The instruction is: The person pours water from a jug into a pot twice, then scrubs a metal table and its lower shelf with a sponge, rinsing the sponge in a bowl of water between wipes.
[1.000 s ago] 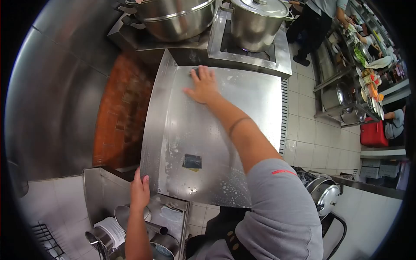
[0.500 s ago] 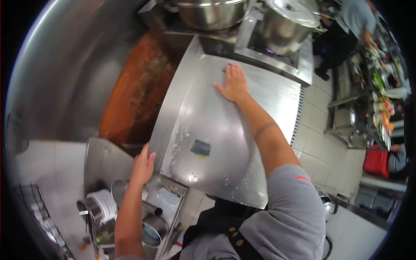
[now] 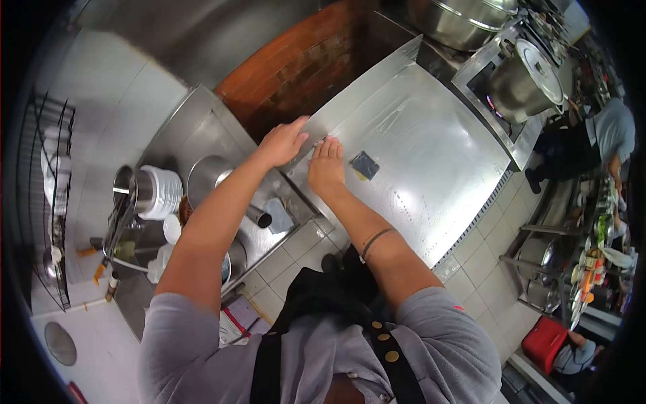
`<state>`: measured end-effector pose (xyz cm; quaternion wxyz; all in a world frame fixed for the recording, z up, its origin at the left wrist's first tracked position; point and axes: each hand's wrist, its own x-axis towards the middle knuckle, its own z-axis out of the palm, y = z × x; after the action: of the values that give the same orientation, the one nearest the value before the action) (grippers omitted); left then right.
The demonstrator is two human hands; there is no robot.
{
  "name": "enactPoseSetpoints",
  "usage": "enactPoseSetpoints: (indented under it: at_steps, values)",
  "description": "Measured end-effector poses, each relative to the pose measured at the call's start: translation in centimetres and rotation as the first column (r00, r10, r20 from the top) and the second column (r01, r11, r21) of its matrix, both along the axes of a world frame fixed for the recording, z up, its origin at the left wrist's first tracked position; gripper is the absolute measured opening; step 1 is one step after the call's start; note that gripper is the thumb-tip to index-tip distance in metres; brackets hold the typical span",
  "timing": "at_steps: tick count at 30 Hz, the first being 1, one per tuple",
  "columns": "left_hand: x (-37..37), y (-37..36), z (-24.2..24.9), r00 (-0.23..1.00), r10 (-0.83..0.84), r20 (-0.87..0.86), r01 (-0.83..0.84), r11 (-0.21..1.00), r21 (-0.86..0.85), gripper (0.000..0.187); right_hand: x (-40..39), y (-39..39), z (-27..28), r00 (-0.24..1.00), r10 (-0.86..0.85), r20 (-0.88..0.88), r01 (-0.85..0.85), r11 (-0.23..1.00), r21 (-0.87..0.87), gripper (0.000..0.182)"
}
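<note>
A wet, soapy steel worktop [image 3: 431,155] with a raised back edge lies in front of me. My left hand [image 3: 282,143] rests over that raised edge, fingers stretched out. Just to its right, my right hand [image 3: 327,161] lies on the steel near the foot of the edge, its fingers extended; whether something small is under the fingertips cannot be made out. A dark scouring pad [image 3: 364,165] with a yellowish side lies on the worktop, a little right of my right hand and touched by neither hand.
A steel sink counter [image 3: 202,128] holds stacked white plates [image 3: 163,193] and pans on the left. A lidded pot [image 3: 525,84] stands over a lit burner at the upper right. Another person [image 3: 599,141] stands at the far right; a red container [image 3: 544,339] is lower right.
My right hand has moved from the far part of the worktop to the near left, beside my left hand. The camera view has turned, showing more of the sink side.
</note>
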<state>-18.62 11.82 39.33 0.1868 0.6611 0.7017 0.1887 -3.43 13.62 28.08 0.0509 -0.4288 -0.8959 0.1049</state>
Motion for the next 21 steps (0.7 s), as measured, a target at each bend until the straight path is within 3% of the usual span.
enactPoseSetpoints:
  at_steps: [1,3,4,6,7,8,10,11,13,15,17,19,21]
  values:
    - [0.0,0.1,0.2,1.000,0.019,0.007,-0.019,1.000,0.010,0.042,-0.3,-0.6,-0.7,0.997,0.071,0.022,-0.072,0.997,0.024,0.061]
    - [0.5,-0.7,0.8,0.990,0.041,-0.139,-0.037,0.999,0.027,0.045,-0.1,-2.0,-0.9,0.986,0.160,0.054,-0.162,0.986,0.049,0.054]
    - [1.2,-1.6,1.2,0.990,0.059,-0.131,-0.055,0.998,0.037,0.045,0.6,-2.2,-0.8,0.968,0.247,-0.042,-0.247,0.969,-0.009,0.048]
    - [2.0,-3.0,2.7,0.981,0.160,-0.114,-0.117,0.942,0.314,0.045,2.1,-2.2,-0.5,0.929,0.345,-0.138,-0.354,0.934,-0.046,0.042]
    - [2.6,-4.2,4.1,0.977,0.178,-0.114,-0.133,0.936,0.325,0.045,3.0,-1.9,-0.3,0.920,0.324,-0.220,-0.356,0.925,-0.128,0.040]
    - [3.6,-5.7,5.8,0.988,0.152,0.013,-0.144,0.898,0.415,0.044,3.0,-1.9,0.0,0.907,0.297,-0.299,-0.365,0.908,-0.206,0.038]
    - [5.7,-9.4,8.0,0.977,0.065,0.205,-0.169,0.821,0.545,0.038,2.0,-3.4,2.0,0.918,0.325,-0.229,-0.365,0.917,-0.161,0.039]
    - [6.7,-11.7,8.6,0.974,0.071,0.216,-0.181,0.819,0.544,0.038,1.8,-4.1,2.6,0.930,0.333,-0.157,-0.352,0.928,-0.119,0.040]
    - [8.0,-17.1,9.3,0.942,-0.045,0.333,-0.112,0.893,0.437,0.037,2.0,-4.6,-1.3,0.893,0.405,-0.199,-0.389,0.914,0.116,0.041]
    - [9.0,-23.1,9.0,0.942,-0.021,0.334,-0.130,0.898,0.420,0.032,5.5,-6.1,-0.9,0.879,0.452,-0.149,-0.411,0.879,0.242,0.041]
    - [9.4,-29.4,7.5,0.937,0.055,0.345,-0.196,0.899,0.391,0.025,8.4,-5.1,-0.5,0.834,0.511,-0.208,-0.466,0.854,0.230,0.037]
    - [9.9,-35.6,5.5,0.882,0.202,0.427,-0.333,0.907,0.259,0.019,11.4,-4.6,1.4,0.845,0.489,-0.216,-0.492,0.869,0.043,0.034]
    - [10.3,-41.0,4.0,0.860,0.318,0.398,-0.409,0.897,0.169,0.019,12.5,-2.0,3.7,0.901,0.383,-0.205,-0.369,0.924,0.103,0.031]
